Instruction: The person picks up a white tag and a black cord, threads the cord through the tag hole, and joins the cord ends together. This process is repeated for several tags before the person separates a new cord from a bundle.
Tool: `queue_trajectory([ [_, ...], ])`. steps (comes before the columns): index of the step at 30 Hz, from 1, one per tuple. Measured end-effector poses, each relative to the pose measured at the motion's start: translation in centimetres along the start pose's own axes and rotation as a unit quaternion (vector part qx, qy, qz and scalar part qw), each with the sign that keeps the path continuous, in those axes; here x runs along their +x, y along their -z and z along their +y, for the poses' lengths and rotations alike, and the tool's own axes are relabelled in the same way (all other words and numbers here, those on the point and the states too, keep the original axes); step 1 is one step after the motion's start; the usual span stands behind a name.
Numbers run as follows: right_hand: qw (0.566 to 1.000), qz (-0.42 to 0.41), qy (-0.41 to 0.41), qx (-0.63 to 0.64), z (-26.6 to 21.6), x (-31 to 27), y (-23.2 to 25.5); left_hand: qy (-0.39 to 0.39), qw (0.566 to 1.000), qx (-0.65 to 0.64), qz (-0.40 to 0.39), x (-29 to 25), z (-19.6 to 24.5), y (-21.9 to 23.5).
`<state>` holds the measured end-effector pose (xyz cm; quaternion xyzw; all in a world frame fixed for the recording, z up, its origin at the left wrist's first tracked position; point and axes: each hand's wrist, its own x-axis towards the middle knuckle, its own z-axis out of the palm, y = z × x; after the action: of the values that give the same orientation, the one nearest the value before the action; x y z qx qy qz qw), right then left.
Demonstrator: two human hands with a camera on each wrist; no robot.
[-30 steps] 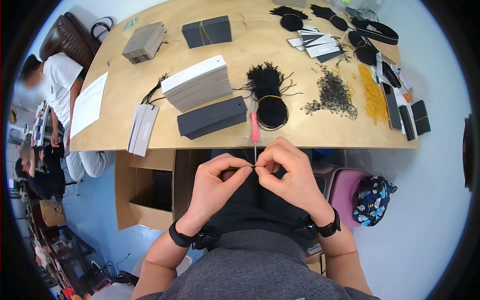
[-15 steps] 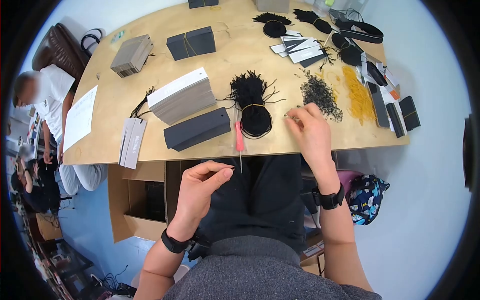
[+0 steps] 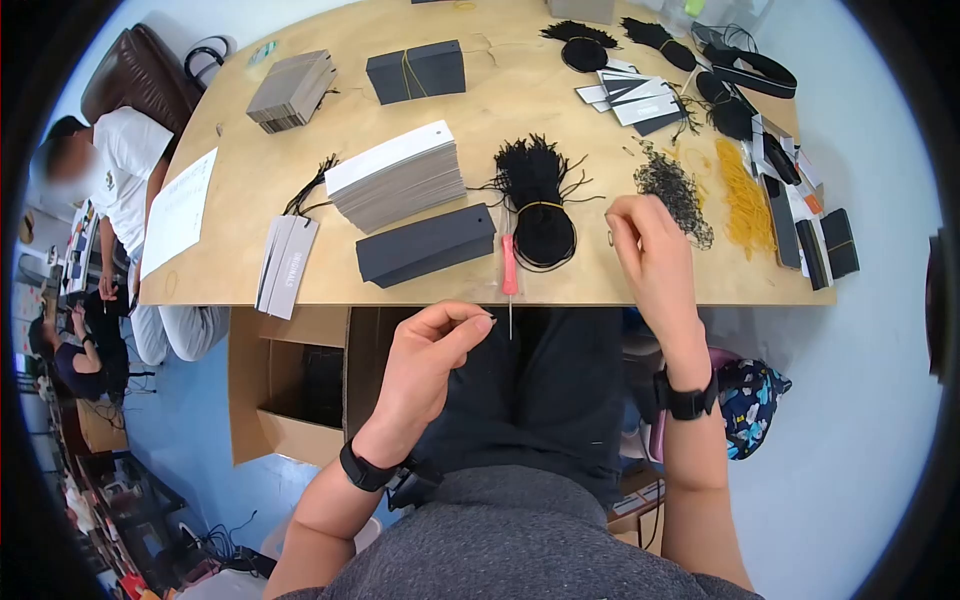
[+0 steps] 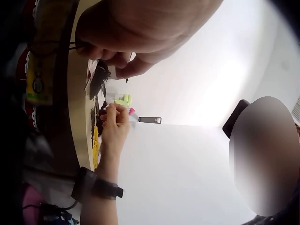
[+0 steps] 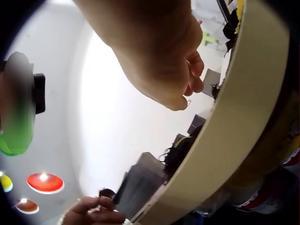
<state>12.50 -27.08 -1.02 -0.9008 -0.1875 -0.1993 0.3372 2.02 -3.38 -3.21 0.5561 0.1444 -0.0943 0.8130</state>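
Observation:
My left hand (image 3: 425, 355) is just off the table's front edge, its thumb and forefinger pinching a thin black cord (image 4: 126, 80). Only a short dark tip of that cord shows past the fingertips in the head view. Over the right part of the table, my right hand (image 3: 655, 265) pinches a small wire safety pin (image 5: 189, 102). Just beyond that hand lies a loose pile of dark safety pins (image 3: 678, 195), partly covered by it. Between the hands, a pink-handled tool (image 3: 508, 265) points its thin metal shaft over the table edge.
A banded bundle of black cords (image 3: 542, 205) lies mid-table. To its left are grey tag stacks (image 3: 395, 185), dark tags (image 3: 425, 247) and corded tags (image 3: 287, 265). Yellow rubber bands (image 3: 745, 205) lie right. An open carton (image 3: 300, 435) sits below; a seated person (image 3: 125, 150) is left.
My hands were together at the table edge; the right one then reached to the pin pile and has now drawn slightly back with a pin. The left stays near the edge, still pinching the cord.

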Motion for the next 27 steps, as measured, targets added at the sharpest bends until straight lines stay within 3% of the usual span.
queue_trajectory([
  [3, 0.954, -0.1, -0.138, 0.249, -2.3, -2.0, 0.2, 0.016, 1.0, -0.015, -0.001, 0.1, 0.0, 0.0],
  [5, 0.851, -0.154, -0.248, 0.436, -4.8, -3.2, 0.1, 0.027, 0.998, -0.05, -0.023, 0.2, -0.1, 0.0],
  [8, 0.766, -0.186, -0.301, 0.536, -5.9, -4.4, -1.1, 0.039, 0.996, -0.071, -0.033, 0.1, -0.1, 0.0],
  [9, 0.766, -0.187, -0.301, 0.537, -5.9, -4.7, -1.6, 0.039, 0.996, -0.071, -0.032, 0.1, 0.0, -0.1],
  [11, 0.717, -0.192, -0.325, 0.586, -5.8, -5.2, -2.3, 0.048, 0.996, -0.075, -0.03, 0.0, 0.0, -0.1],
  [25, 0.691, -0.221, -0.351, 0.592, -6.2, -5.2, -2.9, 0.045, 0.995, -0.069, -0.06, -0.2, -0.2, 0.4],
  [27, 0.714, -0.223, -0.335, 0.572, -6.3, -5.2, -2.9, 0.045, 0.995, -0.066, -0.063, -0.2, -0.2, 0.4],
])
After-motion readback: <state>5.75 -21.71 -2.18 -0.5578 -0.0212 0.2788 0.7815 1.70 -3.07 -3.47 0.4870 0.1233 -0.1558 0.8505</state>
